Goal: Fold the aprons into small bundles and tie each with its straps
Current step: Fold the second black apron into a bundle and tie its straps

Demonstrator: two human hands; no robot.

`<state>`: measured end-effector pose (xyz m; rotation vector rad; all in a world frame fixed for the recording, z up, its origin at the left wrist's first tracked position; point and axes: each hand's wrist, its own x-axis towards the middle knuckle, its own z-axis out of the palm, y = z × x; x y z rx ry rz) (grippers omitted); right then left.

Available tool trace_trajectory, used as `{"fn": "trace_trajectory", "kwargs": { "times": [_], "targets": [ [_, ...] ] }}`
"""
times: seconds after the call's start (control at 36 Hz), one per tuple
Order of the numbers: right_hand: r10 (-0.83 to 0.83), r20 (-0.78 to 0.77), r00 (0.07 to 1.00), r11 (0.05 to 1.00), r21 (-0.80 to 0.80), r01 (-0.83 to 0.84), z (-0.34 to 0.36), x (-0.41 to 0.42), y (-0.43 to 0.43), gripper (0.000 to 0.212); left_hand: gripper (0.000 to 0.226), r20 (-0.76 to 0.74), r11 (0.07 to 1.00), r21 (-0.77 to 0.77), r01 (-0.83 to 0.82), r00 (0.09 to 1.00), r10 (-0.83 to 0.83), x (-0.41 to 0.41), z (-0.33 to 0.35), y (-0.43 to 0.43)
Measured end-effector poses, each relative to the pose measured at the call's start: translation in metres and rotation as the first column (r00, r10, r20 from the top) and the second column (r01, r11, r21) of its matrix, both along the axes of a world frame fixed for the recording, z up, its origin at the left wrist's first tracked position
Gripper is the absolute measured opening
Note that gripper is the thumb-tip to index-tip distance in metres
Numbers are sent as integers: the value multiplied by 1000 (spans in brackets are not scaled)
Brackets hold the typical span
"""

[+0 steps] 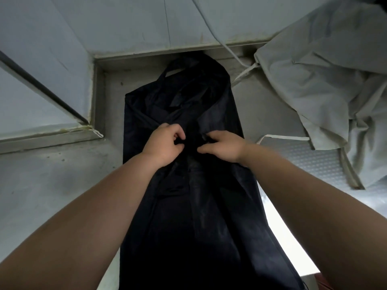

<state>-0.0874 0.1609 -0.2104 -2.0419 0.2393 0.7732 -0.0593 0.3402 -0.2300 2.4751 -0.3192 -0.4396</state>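
Note:
A dark navy apron (188, 216) lies lengthwise on the grey counter (52, 185), folded into a long narrow strip, its neck loop (180, 68) at the far end. Both hands meet over its middle. My left hand (165, 143) has curled fingers pinching a fold of the dark fabric. My right hand (222, 145) lies just to the right, fingers bent and gripping the cloth beside the left hand. The waist straps are hard to pick out against the dark fabric.
A heap of pale grey aprons (326, 91) with white straps (247, 73) fills the right side. Grey wall panels (125, 24) rise behind the counter. A raised ledge (48, 137) runs along the left. A textured metal surface (303, 162) lies to the right.

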Motion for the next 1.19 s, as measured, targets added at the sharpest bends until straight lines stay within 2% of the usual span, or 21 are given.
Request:
{"fn": "trace_trajectory", "kwargs": {
  "times": [0.06, 0.17, 0.22, 0.28, 0.33, 0.39, 0.44, 0.53, 0.64, 0.75, 0.89, 1.03, 1.11, 1.19],
  "targets": [
    [-3, 34, 999, 1000, -21, 4, -1, -3, 0, 50, 9, 41, 1000, 23, 5, 999, -6, 1, -4, 0],
    [-33, 158, 987, 992, -112, 51, -7, -17, -1, 64, 10, 74, 999, 40, 20, 997, -23, 2, -10, 1],
    [-116, 246, 962, 981, -124, 150, -10, -26, -2, 64, 14, 114, 999, 50, 17, 993, -23, 1, -11, -1],
    [-260, 349, 900, 938, -128, 321, -8, -35, -3, 60, 20, 146, 999, 42, -8, 989, 2, -2, -11, -1],
    [-366, 440, 820, 862, -171, 477, -4, -43, -7, 49, 22, 172, 999, 44, -18, 985, 10, -5, -10, 0],
    [-373, 479, 795, 806, -258, 533, -2, -50, -13, 33, 17, 190, 998, 69, 2, 982, -15, -7, -7, 2],
    [-352, 427, 833, 792, -339, 508, 0, -63, -20, 28, 14, 166, 991, 120, 62, 983, -81, -14, -3, 2],
    [-301, 270, 915, 817, -421, 393, 2, -81, -24, 32, 15, 124, 966, 218, 136, 978, -166, -30, 3, 1],
    [-238, 77, 968, 864, -439, 248, 6, -102, -24, 40, 20, 94, 933, 312, 178, 972, -217, -55, 14, 2],
    [-211, 47, 976, 886, -412, 212, 12, -124, -22, 50, 28, 47, 892, 410, 192, 972, -231, -86, 22, 8],
    [-129, 58, 990, 898, -416, 142, 16, -160, -24, 55, 36, 7, 893, 437, 106, 993, -121, -137, 23, 15],
    [-59, 60, 996, 897, -434, 79, 10, -195, -27, 63, 42, -28, 959, 273, 73, 997, -68, -197, 16, 21],
    [-34, 55, 998, 892, -449, 55, 7, -212, -25, 65, 50, -71, 960, 265, 94, 994, -78, -228, 11, 26],
    [-57, 59, 997, 894, -442, 77, 8, -223, -22, 57, 56, -98, 947, 306, 100, 992, -73, -247, 9, 29]
  ]
}}
